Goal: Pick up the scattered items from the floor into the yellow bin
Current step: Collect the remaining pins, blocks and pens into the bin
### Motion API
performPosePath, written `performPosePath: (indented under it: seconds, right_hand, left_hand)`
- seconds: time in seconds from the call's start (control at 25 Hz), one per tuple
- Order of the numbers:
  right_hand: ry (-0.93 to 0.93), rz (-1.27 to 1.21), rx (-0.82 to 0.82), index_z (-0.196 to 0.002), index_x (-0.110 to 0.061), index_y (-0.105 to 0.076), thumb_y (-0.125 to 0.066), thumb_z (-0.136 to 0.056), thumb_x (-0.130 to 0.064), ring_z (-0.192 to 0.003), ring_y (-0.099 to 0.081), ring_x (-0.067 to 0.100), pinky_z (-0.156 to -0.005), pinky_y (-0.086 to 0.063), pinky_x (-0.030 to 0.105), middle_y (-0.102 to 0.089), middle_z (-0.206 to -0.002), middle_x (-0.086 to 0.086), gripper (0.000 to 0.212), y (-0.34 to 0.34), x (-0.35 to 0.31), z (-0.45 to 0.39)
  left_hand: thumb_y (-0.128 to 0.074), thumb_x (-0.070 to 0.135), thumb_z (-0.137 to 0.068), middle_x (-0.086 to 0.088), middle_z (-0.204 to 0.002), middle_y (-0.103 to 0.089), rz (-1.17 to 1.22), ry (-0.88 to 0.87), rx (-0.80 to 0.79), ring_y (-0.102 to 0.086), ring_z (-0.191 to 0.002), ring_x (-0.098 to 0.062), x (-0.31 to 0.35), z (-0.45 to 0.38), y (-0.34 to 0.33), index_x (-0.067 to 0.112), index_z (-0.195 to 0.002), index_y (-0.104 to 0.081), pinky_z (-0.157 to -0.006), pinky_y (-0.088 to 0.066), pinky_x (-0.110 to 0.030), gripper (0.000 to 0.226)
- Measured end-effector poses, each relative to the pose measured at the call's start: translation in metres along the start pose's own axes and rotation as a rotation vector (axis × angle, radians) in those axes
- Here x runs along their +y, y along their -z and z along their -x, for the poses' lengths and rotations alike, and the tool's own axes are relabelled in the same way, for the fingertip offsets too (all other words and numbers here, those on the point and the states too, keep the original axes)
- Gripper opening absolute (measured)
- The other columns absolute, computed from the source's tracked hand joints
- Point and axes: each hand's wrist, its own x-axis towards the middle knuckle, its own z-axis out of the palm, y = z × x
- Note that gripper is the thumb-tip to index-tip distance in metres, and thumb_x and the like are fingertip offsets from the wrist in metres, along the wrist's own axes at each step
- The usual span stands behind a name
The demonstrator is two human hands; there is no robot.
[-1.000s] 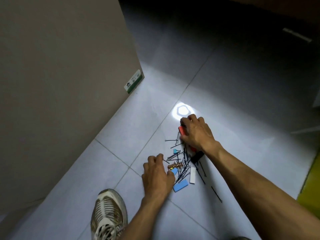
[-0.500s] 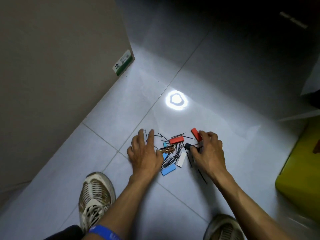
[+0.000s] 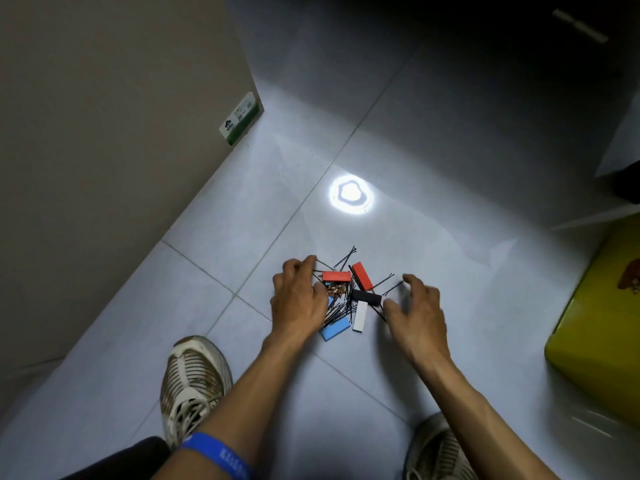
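A small heap of items lies on the grey tiled floor: two red blocks (image 3: 335,276) (image 3: 362,275), a black block (image 3: 366,297), a white block (image 3: 360,317), a blue block (image 3: 335,329), brown bits (image 3: 336,289) and several thin black hairpins (image 3: 341,312). My left hand (image 3: 299,299) rests on the heap's left side, fingers curled against the pins. My right hand (image 3: 417,311) hovers at the heap's right side with fingers spread, nothing in it. The yellow bin (image 3: 599,327) stands at the right edge, partly cut off.
A tall beige cabinet (image 3: 114,150) with a green label fills the left. My two shoes (image 3: 192,379) (image 3: 438,448) stand on the floor near the bottom. A bright lamp reflection (image 3: 350,195) glares on the tile beyond the heap. Dark furniture lies at the far right.
My right hand has let go of the red and black blocks and opened beside the heap. The left hand has pushed the pins inward, tightening the pile.
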Motion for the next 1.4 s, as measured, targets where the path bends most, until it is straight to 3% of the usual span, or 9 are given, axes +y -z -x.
performPosePath:
  seconds: [0.12, 0.32, 0.52, 0.64, 0.84, 1.0, 1.12, 1.28, 1.4]
  right_hand:
    - [-0.089, -0.187, -0.100, -0.144, -0.025, -0.036, -0.053, -0.092, -0.035, -0.125, -0.047, 0.029, -0.107, -0.037, 0.037, -0.033, -0.143, 0.006, 0.056, -0.013, -0.005, 0.020]
    - [-0.074, -0.418, -0.153, -0.150, -0.024, -0.030, -0.044, -0.098, -0.021, -0.127, -0.047, 0.021, -0.112, -0.034, 0.035, -0.035, -0.140, 0.004, 0.054, -0.043, -0.052, 0.014]
    - [-0.151, -0.641, -0.122, -0.128, -0.021, -0.054, -0.042, -0.101, -0.015, -0.112, -0.055, 0.016, -0.096, -0.040, 0.023, -0.050, -0.123, 0.004, 0.030, -0.059, -0.059, 0.010]
    - [-0.182, -0.709, -0.078, -0.117, -0.014, -0.061, -0.043, -0.102, -0.016, -0.109, -0.060, 0.017, -0.094, -0.045, 0.026, -0.062, -0.117, 0.006, 0.024, -0.067, -0.059, 0.009]
    - [-0.146, -0.812, -0.065, -0.109, -0.016, -0.062, -0.043, -0.102, -0.017, -0.102, -0.065, 0.015, -0.087, -0.050, 0.026, -0.069, -0.106, 0.003, 0.021, -0.051, -0.058, 0.015]
    - [-0.063, -0.927, -0.033, -0.110, -0.012, -0.061, -0.042, -0.103, -0.018, -0.104, -0.065, 0.024, -0.091, -0.051, 0.036, -0.068, -0.106, 0.011, 0.021, 0.006, -0.070, 0.034]
    - [0.039, -0.972, 0.029, -0.114, -0.016, -0.060, -0.045, -0.102, -0.026, -0.103, -0.066, 0.027, -0.090, -0.053, 0.044, -0.068, -0.109, 0.009, 0.021, 0.080, -0.077, 0.055]
    - [0.121, -1.023, 0.219, -0.120, -0.015, -0.057, -0.045, -0.101, -0.030, -0.104, -0.065, 0.029, -0.088, -0.053, 0.047, -0.067, -0.113, 0.011, 0.027, 0.194, -0.052, 0.092]
    - [0.116, -1.077, 0.377, -0.121, -0.012, -0.056, -0.044, -0.101, -0.033, -0.104, -0.063, 0.031, -0.089, -0.052, 0.048, -0.065, -0.115, 0.012, 0.031, 0.261, -0.009, 0.107]
  left_hand:
    - [-0.036, 0.029, -0.097, -0.002, -0.142, -0.029, 0.000, 0.131, -0.119, -0.028, -0.126, -0.031, 0.014, 0.006, -0.009, 0.032, -0.149, -0.030, -0.112, -0.029, -0.043, 0.052]
    - [-0.031, 0.030, -0.102, -0.002, -0.141, -0.034, 0.285, 0.251, -0.193, -0.035, -0.131, -0.030, 0.031, 0.016, -0.033, 0.033, -0.151, -0.029, -0.116, -0.019, -0.035, 0.049]
    - [-0.039, 0.018, -0.103, -0.007, -0.126, -0.045, 0.652, 0.284, -0.084, -0.053, -0.120, -0.022, 0.033, 0.014, -0.036, 0.019, -0.123, -0.056, -0.106, -0.041, -0.032, 0.027]
    - [-0.040, 0.020, -0.103, -0.010, -0.123, -0.057, 0.733, 0.306, -0.065, -0.058, -0.112, -0.019, 0.035, 0.017, -0.041, 0.017, -0.116, -0.059, -0.100, -0.046, -0.033, 0.024]
    - [-0.037, 0.022, -0.104, -0.009, -0.118, -0.061, 0.737, 0.264, -0.029, -0.059, -0.111, -0.021, 0.053, 0.029, -0.030, 0.018, -0.112, -0.059, -0.100, -0.047, -0.038, 0.023]
    - [-0.037, 0.026, -0.104, -0.002, -0.125, -0.060, 0.790, 0.134, -0.044, -0.058, -0.117, -0.017, 0.108, 0.054, -0.004, 0.021, -0.123, -0.057, -0.104, -0.046, -0.037, 0.028]
    - [-0.036, 0.028, -0.104, -0.006, -0.121, -0.059, 0.769, 0.008, -0.067, -0.058, -0.113, -0.020, 0.167, 0.078, 0.011, 0.020, -0.119, -0.056, -0.100, -0.047, -0.041, 0.027]
    - [-0.036, 0.029, -0.103, -0.007, -0.119, -0.058, 0.783, -0.210, -0.187, -0.058, -0.108, -0.017, 0.268, 0.139, 0.011, 0.021, -0.116, -0.057, -0.092, -0.049, -0.033, 0.025]
    - [-0.039, 0.031, -0.102, -0.007, -0.121, -0.058, 0.735, -0.348, -0.273, -0.056, -0.111, -0.022, 0.336, 0.179, -0.014, 0.021, -0.119, -0.057, -0.098, -0.047, -0.042, 0.027]
